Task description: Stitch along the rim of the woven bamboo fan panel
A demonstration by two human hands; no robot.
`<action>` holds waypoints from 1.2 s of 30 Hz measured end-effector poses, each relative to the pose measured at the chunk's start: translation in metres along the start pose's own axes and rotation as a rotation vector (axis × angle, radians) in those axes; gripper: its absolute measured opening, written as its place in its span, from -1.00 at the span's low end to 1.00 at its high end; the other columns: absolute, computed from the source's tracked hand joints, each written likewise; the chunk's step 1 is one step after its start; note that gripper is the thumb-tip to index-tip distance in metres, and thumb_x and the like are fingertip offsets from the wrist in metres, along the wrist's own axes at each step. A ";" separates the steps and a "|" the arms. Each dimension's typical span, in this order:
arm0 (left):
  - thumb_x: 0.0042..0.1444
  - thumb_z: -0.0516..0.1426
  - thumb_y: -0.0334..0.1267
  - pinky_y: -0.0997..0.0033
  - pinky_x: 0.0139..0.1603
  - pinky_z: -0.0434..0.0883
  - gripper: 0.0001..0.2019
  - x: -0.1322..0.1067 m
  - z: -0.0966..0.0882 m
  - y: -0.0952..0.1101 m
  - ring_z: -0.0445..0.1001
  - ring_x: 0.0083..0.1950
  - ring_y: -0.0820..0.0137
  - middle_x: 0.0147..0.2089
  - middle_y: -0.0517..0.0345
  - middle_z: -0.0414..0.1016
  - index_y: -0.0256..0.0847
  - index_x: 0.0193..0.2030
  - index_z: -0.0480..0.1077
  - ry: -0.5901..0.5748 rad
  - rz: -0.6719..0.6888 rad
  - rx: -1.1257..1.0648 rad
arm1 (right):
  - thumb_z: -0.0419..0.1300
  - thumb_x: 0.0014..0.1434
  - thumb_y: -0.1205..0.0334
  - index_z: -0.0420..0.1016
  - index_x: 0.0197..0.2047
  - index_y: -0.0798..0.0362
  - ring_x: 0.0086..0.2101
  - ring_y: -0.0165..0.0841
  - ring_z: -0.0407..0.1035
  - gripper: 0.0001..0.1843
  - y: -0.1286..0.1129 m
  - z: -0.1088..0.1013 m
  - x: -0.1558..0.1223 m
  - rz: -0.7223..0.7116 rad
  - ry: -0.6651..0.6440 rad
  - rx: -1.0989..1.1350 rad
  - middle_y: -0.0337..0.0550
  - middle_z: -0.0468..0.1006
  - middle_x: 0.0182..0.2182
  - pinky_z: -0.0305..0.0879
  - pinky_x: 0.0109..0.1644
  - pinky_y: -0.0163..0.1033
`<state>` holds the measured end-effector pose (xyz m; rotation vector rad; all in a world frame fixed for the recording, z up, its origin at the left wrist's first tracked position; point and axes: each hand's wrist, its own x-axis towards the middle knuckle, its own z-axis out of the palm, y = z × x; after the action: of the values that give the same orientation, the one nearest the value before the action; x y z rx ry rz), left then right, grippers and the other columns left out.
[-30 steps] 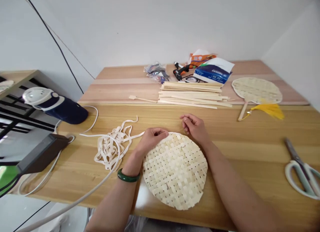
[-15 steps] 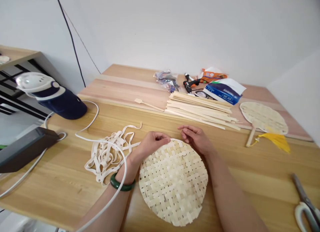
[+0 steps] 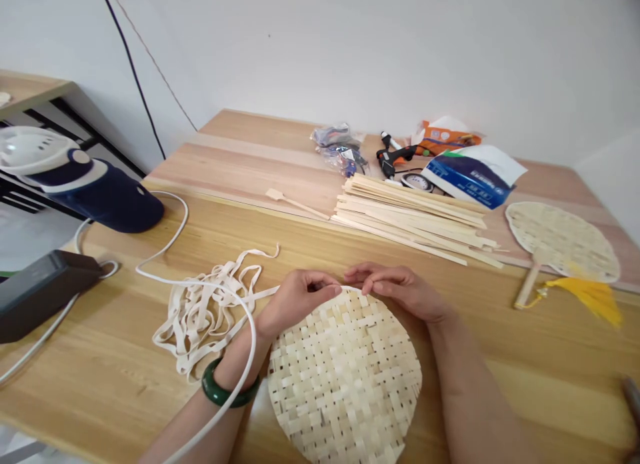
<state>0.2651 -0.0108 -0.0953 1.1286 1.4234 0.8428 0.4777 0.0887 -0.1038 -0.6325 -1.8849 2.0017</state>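
Note:
A round woven panel of pale bamboo strips [image 3: 345, 377] lies before me, its lower edge cut off by the picture. At its top left edge my left hand [image 3: 300, 301] is closed, thumb and fingers pinching the rim. A cream cloth tape [image 3: 200, 324] lies in a loose heap to the left. One length of it runs to my left hand, and a short white stretch shows along the rim between my hands. My right hand [image 3: 405, 292] pinches at the top rim, close to the left one; its fingertips partly hide what they hold.
Bamboo strips [image 3: 410, 214] lie behind my hands, with a small wooden paddle [image 3: 295, 203] beside them. A finished fan [image 3: 563, 241] with a yellow tassel is at right. A glue gun [image 3: 395, 159] is farther back. A white cable [image 3: 245, 311] crosses my left forearm near a blue lamp-like device [image 3: 107, 194].
My right hand has come in to the panel's top rim and its fingers have closed there. The left hand keeps its pinch. The view has shifted, and the scissors at right have nearly left it.

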 end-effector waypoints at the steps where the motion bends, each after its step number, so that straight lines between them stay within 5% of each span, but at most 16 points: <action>1: 0.09 0.16 -0.06 0.48 -0.41 0.28 -0.70 0.000 0.000 0.000 0.41 -0.40 0.41 -0.36 0.11 0.57 -0.26 -0.31 0.59 0.008 0.003 0.010 | 0.19 0.20 0.08 0.63 -0.30 -0.03 0.11 -0.19 0.30 -0.78 -0.002 0.000 0.000 0.009 -0.032 -0.037 -0.14 0.48 0.05 0.13 0.26 0.01; 7: 0.07 0.17 -0.07 0.51 -0.51 0.21 -0.72 0.003 0.002 0.001 0.30 -0.49 0.48 -0.47 0.17 0.52 -0.23 -0.36 0.60 0.051 0.038 0.052 | 0.16 0.21 0.01 0.63 -0.27 -0.03 -0.10 -0.27 0.40 -0.72 -0.010 0.002 0.002 0.093 -0.098 -0.255 -0.15 0.57 -0.16 0.26 0.04 -0.14; 18: 0.17 0.07 0.00 0.38 -0.16 0.39 -0.60 -0.008 -0.006 0.012 0.53 -0.17 0.27 -0.19 0.06 0.64 -0.23 -0.11 0.58 0.189 0.042 0.027 | 0.15 0.20 0.00 0.61 -0.25 0.00 -0.15 -0.29 0.40 -0.70 -0.009 0.007 0.001 0.116 -0.027 -0.299 -0.21 0.59 -0.19 0.23 -0.02 -0.21; 26: 0.14 0.05 -0.02 0.39 -0.23 0.38 -0.59 -0.013 -0.009 0.012 0.50 -0.22 0.25 -0.29 0.10 0.62 -0.26 -0.23 0.62 0.123 0.072 0.162 | 0.16 0.15 0.00 0.63 -0.29 0.00 -0.13 -0.20 0.40 -0.70 -0.018 0.023 -0.004 0.237 0.124 -0.335 -0.18 0.61 -0.19 0.24 -0.06 -0.15; 31: 0.20 -0.02 -0.02 0.40 -0.17 0.35 -0.56 -0.021 -0.016 0.010 0.47 -0.18 0.31 -0.18 0.12 0.60 -0.22 -0.13 0.59 -0.090 0.113 0.160 | 0.16 0.15 0.00 0.63 -0.28 0.02 -0.12 -0.22 0.40 -0.69 -0.026 0.032 -0.023 0.226 0.180 -0.368 -0.18 0.61 -0.19 0.23 -0.03 -0.17; 36: 0.19 0.00 0.07 0.46 -0.40 0.25 -0.52 -0.032 -0.017 0.006 0.32 -0.43 0.44 -0.48 0.20 0.44 -0.29 -0.46 0.51 -0.139 0.098 0.185 | 0.17 0.14 -0.03 0.63 -0.27 0.01 -0.15 -0.22 0.40 -0.67 -0.025 0.046 -0.044 0.218 0.251 -0.358 -0.17 0.61 -0.21 0.23 -0.06 -0.15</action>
<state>0.2484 -0.0382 -0.0773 1.3801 1.3601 0.6962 0.4897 0.0292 -0.0731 -1.1712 -2.1027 1.6130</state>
